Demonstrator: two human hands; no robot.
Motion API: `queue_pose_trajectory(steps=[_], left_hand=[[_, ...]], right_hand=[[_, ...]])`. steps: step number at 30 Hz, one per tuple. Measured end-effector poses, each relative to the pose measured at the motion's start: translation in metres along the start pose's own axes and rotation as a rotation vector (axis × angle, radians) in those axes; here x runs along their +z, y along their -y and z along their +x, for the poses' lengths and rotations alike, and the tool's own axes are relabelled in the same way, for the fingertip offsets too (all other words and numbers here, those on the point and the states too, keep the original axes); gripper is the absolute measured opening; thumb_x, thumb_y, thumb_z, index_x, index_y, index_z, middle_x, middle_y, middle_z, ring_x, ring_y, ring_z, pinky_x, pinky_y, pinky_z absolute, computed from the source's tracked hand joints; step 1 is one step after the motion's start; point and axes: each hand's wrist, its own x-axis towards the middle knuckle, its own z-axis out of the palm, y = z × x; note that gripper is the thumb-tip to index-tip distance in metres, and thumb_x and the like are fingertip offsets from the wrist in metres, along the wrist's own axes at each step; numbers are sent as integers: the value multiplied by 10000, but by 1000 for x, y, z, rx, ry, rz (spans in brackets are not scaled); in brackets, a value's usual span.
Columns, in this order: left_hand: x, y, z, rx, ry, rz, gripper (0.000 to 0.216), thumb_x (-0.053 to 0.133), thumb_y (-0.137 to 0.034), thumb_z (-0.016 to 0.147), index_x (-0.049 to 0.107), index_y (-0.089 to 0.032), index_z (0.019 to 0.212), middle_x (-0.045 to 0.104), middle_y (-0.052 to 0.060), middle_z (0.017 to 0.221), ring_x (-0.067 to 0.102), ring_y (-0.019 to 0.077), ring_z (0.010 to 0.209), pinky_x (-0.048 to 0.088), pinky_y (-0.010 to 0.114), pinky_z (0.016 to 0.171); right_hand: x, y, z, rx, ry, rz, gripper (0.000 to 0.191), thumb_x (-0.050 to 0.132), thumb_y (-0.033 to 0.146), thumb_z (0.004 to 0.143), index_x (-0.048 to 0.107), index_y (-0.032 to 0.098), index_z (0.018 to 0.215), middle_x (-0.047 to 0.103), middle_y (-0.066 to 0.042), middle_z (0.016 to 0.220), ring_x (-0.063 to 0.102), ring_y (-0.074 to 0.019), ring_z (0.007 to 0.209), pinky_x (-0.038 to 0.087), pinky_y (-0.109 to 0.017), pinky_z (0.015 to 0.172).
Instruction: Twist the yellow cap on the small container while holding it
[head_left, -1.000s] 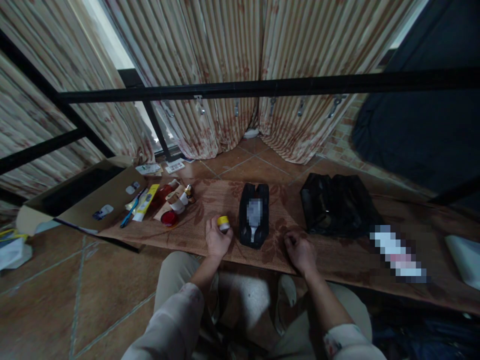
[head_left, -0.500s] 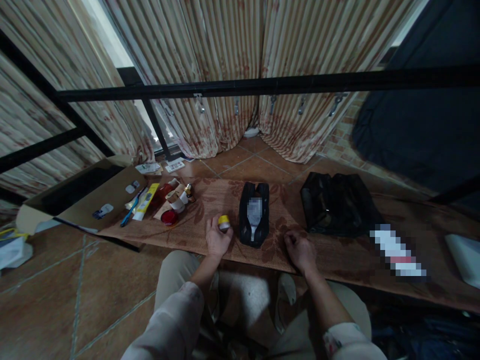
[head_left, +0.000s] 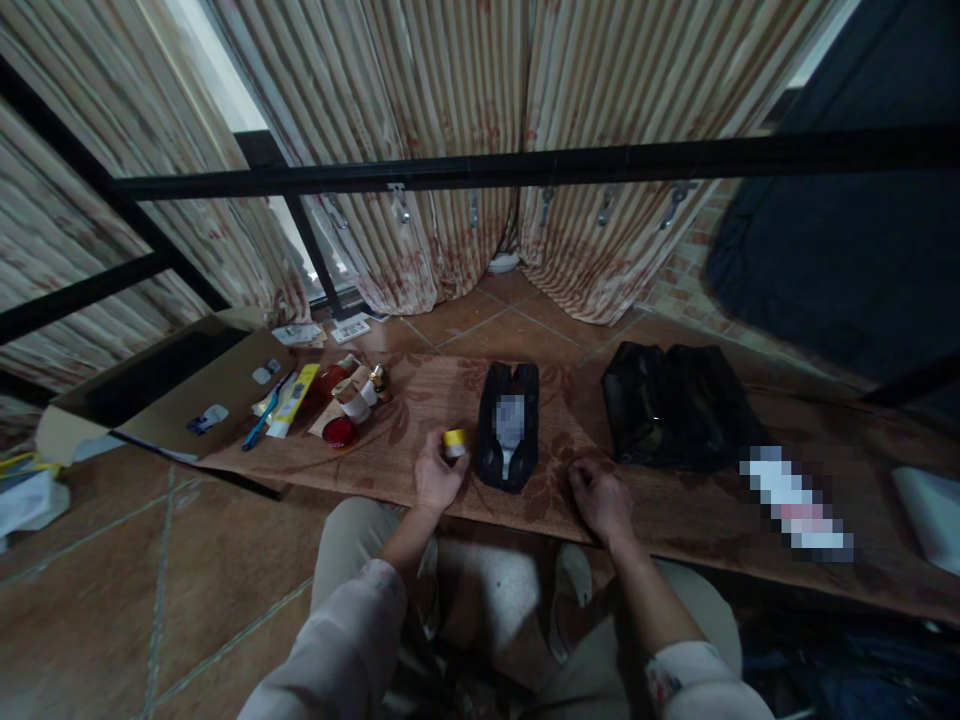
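Note:
My left hand point(head_left: 439, 476) rests on the cloth-covered table, its thumb and fingers closed round a small white jar with a yellow lid point(head_left: 454, 438). Just right of that jar lies a narrow black pouch point(head_left: 491, 455), unzipped along its top, with a pale blurred item point(head_left: 510, 418) inside. My right hand point(head_left: 602, 498) is curled on the table's front edge, and nothing shows in its fingers. Beyond it, to the right, sits a larger black bag point(head_left: 679, 415).
Left on the table are an open cardboard box point(head_left: 199, 395), a blue toothbrush point(head_left: 259, 425), a yellow tube point(head_left: 295, 395), a red round jar point(head_left: 339, 432) and several small bottles point(head_left: 352, 398). A black rail point(head_left: 480, 177) crosses behind. A pixelated item point(head_left: 796, 503) lies right.
My left hand and the yellow-lidded jar have shifted slightly right, nearer the black pouch. My right hand has stayed in place.

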Motion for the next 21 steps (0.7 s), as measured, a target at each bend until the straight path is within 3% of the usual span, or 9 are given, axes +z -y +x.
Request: queue_pose_trajectory(steps=[21], left_hand=[[-4, -11, -1, -61, 15, 68, 450, 585, -237, 692, 430, -221, 1114, 611, 23, 936, 608, 162, 811, 461, 282, 740]], right_hand=[[9, -8, 3, -29, -28, 9, 254, 452, 377, 873, 657, 255, 960, 667, -35, 794, 562, -152, 669, 282, -232, 543]])
